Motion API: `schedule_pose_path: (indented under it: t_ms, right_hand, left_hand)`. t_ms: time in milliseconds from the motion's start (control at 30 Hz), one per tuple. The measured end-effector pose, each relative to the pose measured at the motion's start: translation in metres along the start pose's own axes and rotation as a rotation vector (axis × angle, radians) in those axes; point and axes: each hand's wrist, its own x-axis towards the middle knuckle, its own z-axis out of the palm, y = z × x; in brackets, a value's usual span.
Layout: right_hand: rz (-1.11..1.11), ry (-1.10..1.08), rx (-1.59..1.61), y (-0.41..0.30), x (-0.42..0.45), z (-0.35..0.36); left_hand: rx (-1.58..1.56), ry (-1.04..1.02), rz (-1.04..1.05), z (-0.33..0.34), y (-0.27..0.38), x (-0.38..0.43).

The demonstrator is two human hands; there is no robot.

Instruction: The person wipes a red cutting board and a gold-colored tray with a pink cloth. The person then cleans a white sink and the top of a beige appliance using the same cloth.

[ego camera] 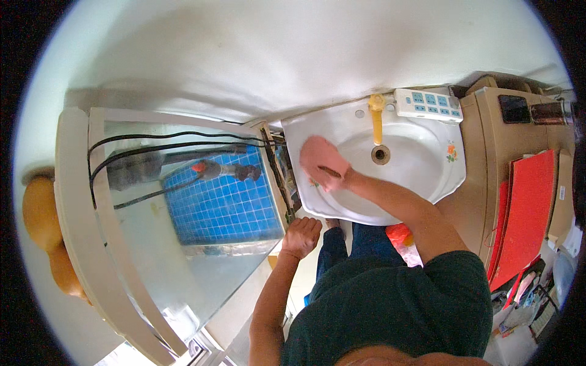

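Note:
My right hand [333, 179] presses a pink cloth [322, 155] against the left rim of the white ceramic washbasin [412, 169]. The cloth covers most of the fingers. My left hand [302, 237] is curled at the near right corner of a glass tank [206, 270]. I cannot tell whether its fingers grip the tank's edge. A yellowed tap [377, 119] points down over the basin's drain hole [380, 155]. Orange flower decals [452, 151] mark the basin's inner wall.
A multi-socket power strip [428, 104] lies on the basin's back right corner. Black cables [183, 134] cross the tank above a blue tile-patterned panel [224, 201]. Cardboard boxes [494, 132] and a red board [526, 219] stand at right. A gourd [41, 212] is at far left.

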Motion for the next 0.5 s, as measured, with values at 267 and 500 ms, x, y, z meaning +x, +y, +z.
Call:
schedule_pose_path:
  t_ms: [267, 500]
  right_hand:
    - [0.101, -0.096, -0.327, -0.013, 0.105, -0.030]
    - [0.122, -0.049, -0.180, -0.003, 0.070, 0.073]
  left_hand:
    - [0.035, -0.009, -0.016, -0.002, 0.001, 0.003]
    - [-0.018, 0.047, 0.012, -0.002, 0.000, 0.005]
